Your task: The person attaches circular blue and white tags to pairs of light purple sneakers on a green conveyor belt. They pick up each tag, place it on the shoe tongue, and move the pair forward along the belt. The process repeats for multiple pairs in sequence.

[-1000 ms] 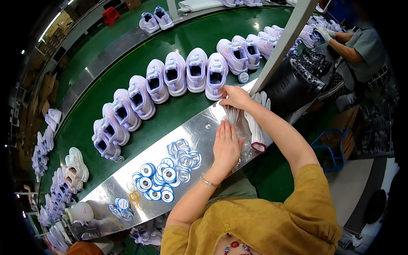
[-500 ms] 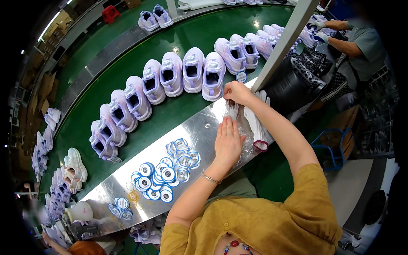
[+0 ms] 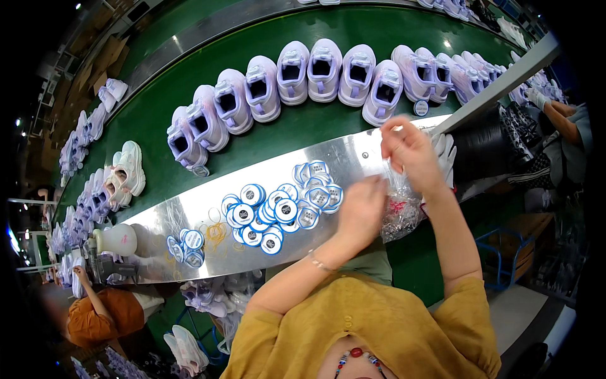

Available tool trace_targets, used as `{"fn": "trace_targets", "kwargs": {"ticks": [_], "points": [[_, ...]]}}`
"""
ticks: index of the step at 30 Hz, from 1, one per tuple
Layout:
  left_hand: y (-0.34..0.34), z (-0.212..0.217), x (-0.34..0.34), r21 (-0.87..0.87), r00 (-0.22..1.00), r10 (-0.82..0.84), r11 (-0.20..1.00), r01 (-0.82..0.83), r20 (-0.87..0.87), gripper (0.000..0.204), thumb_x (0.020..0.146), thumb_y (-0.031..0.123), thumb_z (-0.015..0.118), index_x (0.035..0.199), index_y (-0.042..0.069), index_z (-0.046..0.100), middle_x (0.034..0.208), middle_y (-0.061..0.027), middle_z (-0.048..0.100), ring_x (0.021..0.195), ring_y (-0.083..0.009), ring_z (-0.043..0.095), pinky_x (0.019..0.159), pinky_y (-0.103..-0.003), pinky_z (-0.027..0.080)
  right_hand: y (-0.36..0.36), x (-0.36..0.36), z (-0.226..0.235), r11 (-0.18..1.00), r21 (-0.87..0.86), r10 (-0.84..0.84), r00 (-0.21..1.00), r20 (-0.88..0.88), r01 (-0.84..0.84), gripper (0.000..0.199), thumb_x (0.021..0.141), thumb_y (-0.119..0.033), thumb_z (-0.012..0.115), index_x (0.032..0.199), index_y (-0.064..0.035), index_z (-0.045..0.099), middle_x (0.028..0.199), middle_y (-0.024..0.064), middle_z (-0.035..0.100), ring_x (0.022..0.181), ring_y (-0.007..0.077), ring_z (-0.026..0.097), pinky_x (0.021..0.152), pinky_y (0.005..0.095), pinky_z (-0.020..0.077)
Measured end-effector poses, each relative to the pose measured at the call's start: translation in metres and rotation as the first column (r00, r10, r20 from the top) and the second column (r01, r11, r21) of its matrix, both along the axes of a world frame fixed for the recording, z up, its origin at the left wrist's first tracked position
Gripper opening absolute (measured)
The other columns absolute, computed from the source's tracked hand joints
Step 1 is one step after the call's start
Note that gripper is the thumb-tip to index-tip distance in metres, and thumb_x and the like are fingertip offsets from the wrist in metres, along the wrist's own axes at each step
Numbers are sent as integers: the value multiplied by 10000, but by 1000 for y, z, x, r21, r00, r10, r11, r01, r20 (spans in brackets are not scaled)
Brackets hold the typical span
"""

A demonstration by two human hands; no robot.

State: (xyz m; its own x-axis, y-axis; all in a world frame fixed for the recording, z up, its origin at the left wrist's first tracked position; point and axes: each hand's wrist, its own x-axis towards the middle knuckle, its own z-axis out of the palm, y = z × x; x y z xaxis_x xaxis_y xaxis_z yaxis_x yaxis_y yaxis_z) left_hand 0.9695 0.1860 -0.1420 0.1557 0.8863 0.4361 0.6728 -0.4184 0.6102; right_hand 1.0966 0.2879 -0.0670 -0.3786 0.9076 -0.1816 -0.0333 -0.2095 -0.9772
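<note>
My left hand (image 3: 365,211) is over the metal bench with its fingers curled in. Whatever those fingers hold, if anything, is hidden. Further right, my right hand (image 3: 413,155) is raised off the bench, thumb and fingers bent together and somewhat blurred. Thin clear plastic strands (image 3: 398,180) lie between and below the hands, beside a crumpled clear plastic bag (image 3: 404,215) with a pinkish-red patch. Left of my left hand spreads a pile of round white tags with blue rims (image 3: 285,210).
A curved row of lilac sneakers (image 3: 291,72) stands on the green conveyor (image 3: 252,145) beyond the metal bench (image 3: 189,221). Yellow rubber bands (image 3: 218,235) lie near a smaller tag pile (image 3: 186,246). White gloves (image 3: 445,151) rest by a slanting post (image 3: 499,82). Co-workers are at both sides.
The view has turned, shifting the scene. My left hand, flat on the clear strands before, has curled its fingers. My right hand has come up from the bench's far edge.
</note>
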Motion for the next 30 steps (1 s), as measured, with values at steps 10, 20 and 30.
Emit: {"fn": "trace_targets", "kwargs": {"ticks": [10,20,30], "points": [[-28,-6,-106,-86,932,351,930,-358,-86,192,785,-19,603,977,-11,603,952,-137,552,890,-310,517,780,-387,435,-62,-80,-77,765,380,10,600,800,-520,300,768,-196,686,997,-43,567,822,162,654,786,347,635,643,461,478],[-21,-1,-104,-281,941,233,946,-162,244,222,799,38,649,1008,-17,598,914,-136,587,810,-263,568,729,-364,456,-26,-51,-74,915,-208,388,896,217,-346,108,776,-97,692,760,-28,610,630,-26,565,588,43,508,527,198,377],[-10,16,-104,-595,270,534,760,261,801,127,895,59,600,978,-6,529,873,-105,661,755,-172,673,582,-215,536,-44,-64,-53,968,236,25,966,259,-88,161,865,-143,591,882,16,573,621,77,553,566,142,513,527,305,412]]}}
